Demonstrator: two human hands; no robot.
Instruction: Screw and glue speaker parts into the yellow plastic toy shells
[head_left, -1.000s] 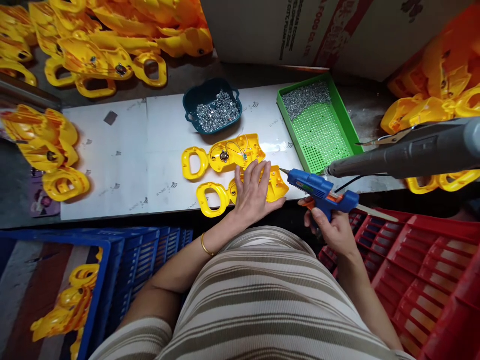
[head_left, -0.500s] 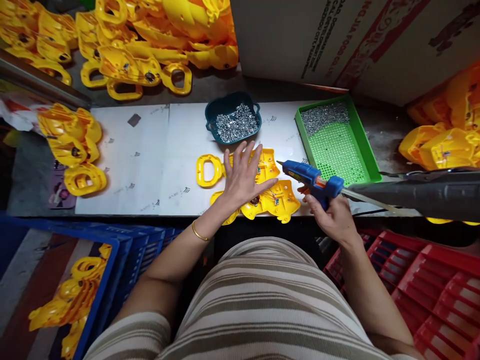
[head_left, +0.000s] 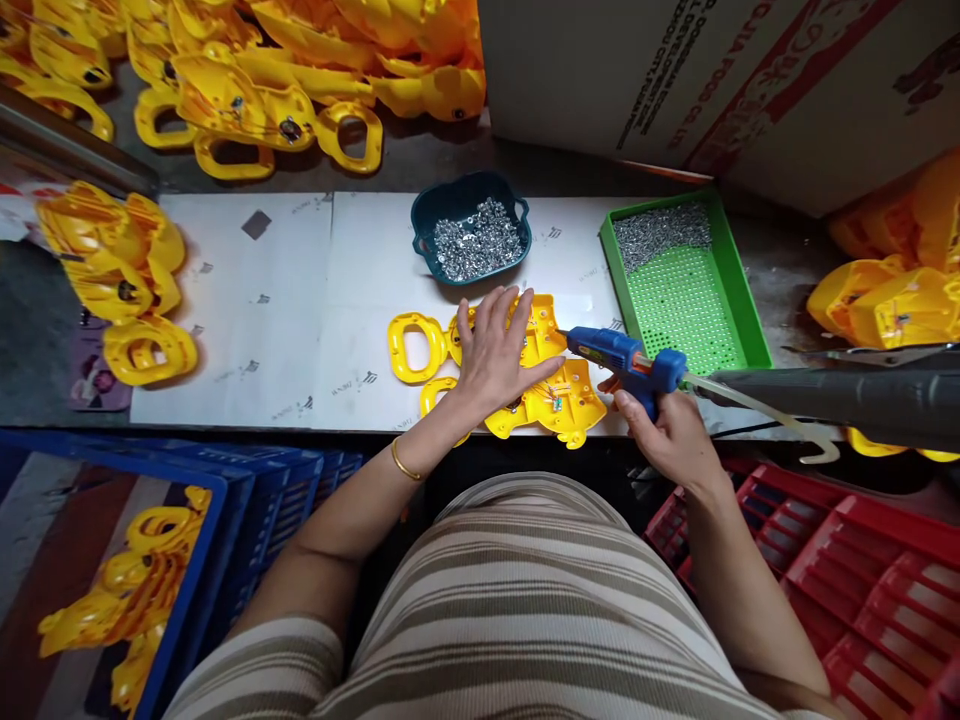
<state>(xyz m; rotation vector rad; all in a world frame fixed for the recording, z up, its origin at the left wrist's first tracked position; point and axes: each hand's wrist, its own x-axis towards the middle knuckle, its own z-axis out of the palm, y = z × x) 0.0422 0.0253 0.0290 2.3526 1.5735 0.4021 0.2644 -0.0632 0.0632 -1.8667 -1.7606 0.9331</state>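
Observation:
Two yellow plastic shell halves lie side by side on the white bench top, insides up. The far shell half (head_left: 544, 322) has a ring-shaped handle at its left; the near shell half (head_left: 564, 398) shows small wires and a circuit piece inside. My left hand (head_left: 495, 345) rests over both, fingers spread, hiding their middles. A blue hot glue gun (head_left: 611, 347) is gripped in my right hand (head_left: 664, 425). Its nozzle points left, at the right edge of the far shell half. A bent glue stick (head_left: 765, 405) trails from the gun's back.
Beyond the shells stand a dark teal basket (head_left: 471, 230) of small metal parts and a green tray (head_left: 761, 325) of screws. Yellow shells are piled at the back left, left and right. A grey pipe (head_left: 832, 398) juts in from the right. Blue crates (head_left: 259, 520) and red crates (head_left: 840, 560) flank me.
The glue gun's nozzle has come slightly closer to the far shell half. My left hand stays spread over the shells. The whole view has shifted slightly.

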